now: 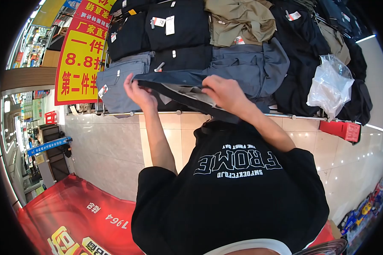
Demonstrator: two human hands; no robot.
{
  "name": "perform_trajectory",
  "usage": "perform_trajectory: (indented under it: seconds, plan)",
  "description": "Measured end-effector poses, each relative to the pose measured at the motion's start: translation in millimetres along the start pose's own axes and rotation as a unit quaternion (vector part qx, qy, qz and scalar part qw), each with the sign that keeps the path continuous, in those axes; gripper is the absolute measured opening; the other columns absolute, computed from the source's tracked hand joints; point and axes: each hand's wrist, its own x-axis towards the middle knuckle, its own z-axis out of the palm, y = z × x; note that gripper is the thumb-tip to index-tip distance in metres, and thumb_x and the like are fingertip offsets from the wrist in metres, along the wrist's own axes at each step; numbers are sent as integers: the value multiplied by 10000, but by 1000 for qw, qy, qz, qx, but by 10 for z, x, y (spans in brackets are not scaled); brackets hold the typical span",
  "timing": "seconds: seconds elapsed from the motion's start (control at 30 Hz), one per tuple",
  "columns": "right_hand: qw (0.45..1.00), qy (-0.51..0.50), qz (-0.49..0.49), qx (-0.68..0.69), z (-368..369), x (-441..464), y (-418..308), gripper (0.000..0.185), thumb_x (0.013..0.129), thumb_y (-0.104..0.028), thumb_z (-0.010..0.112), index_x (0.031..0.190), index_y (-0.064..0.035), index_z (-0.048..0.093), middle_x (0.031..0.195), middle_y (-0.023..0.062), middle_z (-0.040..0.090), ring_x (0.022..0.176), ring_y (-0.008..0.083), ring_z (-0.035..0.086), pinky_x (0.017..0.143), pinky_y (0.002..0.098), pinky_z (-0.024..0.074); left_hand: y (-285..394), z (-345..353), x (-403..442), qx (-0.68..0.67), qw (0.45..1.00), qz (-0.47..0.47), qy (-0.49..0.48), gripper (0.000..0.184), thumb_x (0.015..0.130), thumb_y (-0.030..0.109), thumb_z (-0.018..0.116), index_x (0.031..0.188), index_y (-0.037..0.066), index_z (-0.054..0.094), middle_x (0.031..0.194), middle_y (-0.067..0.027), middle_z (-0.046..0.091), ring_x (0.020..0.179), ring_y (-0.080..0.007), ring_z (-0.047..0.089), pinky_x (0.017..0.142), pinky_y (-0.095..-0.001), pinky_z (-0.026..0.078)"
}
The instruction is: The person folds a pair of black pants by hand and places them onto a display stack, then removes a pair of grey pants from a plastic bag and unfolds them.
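A dark garment [174, 77] is stretched between my two hands, in front of the clothes display. At its left end, my left hand [139, 94] holds the edge, with the fingers bent round it. My right hand [225, 92] pinches the waistband-like edge on the right. Between the hands the garment gapes and shows a light grey lining [191, 92]. Just behind it lie folded grey trousers [125, 70] and a folded black garment [183, 57].
A clear plastic bag [331, 85] hangs at the display's right. Crumpled khaki clothes [241, 21] lie at the back. A metal rail [285, 115] runs along the front edge. A red and yellow sign [81, 55] stands left, and a red cover [85, 212] is at the lower left.
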Motion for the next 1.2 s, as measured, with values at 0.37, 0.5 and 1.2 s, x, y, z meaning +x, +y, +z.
perform_trajectory:
  seconds: [0.37,0.5,1.2]
  plan:
    - [955,-294,26,16,1000,-734,856,601,727,-520,708,993,-20,508,952,163,570,911,363,563,771,444,461,-379,-121,109,-35,993,47,98,228,869,81,415,1092,96,461,767,-41,545,523,-85,428,430,-217,329]
    - [943,-330,32,35,1152,-840,989,766,715,-631,671,1107,11,523,1045,191,571,958,374,563,814,447,467,-383,-75,180,-18,993,39,108,224,895,133,429,1114,93,457,817,-56,559,551,-103,459,443,-215,348]
    - [828,252,404,-298,-395,-922,2545,554,747,-420,730,1061,-10,530,1042,203,584,937,388,576,807,439,472,-1700,-1325,-503,154,925,-325,122,276,764,207,783,811,58,556,747,-37,563,661,-163,569,561,-290,487]
